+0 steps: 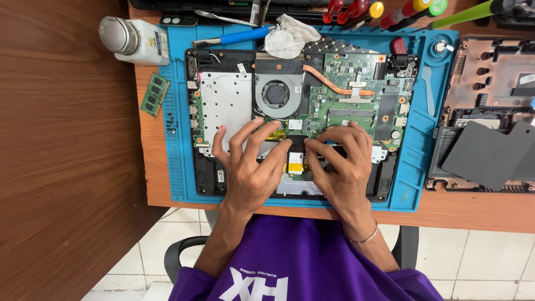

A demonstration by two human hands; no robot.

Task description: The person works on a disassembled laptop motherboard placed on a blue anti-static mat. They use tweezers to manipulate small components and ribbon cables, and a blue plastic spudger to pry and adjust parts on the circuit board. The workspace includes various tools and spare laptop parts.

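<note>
Here, step: seating a ribbon connector, I judge.
Opened laptop chassis: on blue silicone mat.
Left hand: fingers spread, pressing beside yellow-labelled flat cable.
Right hand: likewise.
Next: gentle, even pressure.

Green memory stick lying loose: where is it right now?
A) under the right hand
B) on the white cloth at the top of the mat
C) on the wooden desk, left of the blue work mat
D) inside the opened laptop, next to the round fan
C: the green memory stick lies on the bare wooden desk, just off the left edge of the blue work mat, away from both hands.
</note>
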